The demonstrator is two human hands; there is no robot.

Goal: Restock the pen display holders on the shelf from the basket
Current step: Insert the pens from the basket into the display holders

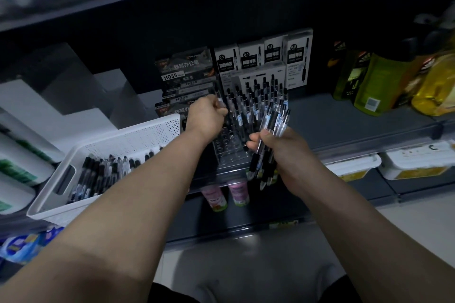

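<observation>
Four boxes [251, 55] behind pen holder [229, 147].

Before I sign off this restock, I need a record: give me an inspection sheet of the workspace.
Surface: dark grey shop shelf, dimly lit.
Job's things: clear plastic pen display holder, back rows filled, front holes empty; white perforated plastic basket to its left, pens lying inside.
Clutter: white-and-black pen boxes behind the holder; yellow-green bottles at right.
Hands: left hand pinches a single pen at the holder; right hand grips a bundle of clear pens.
Cables: nothing seen.
Surroundings: pink bottles on the shelf below.
</observation>
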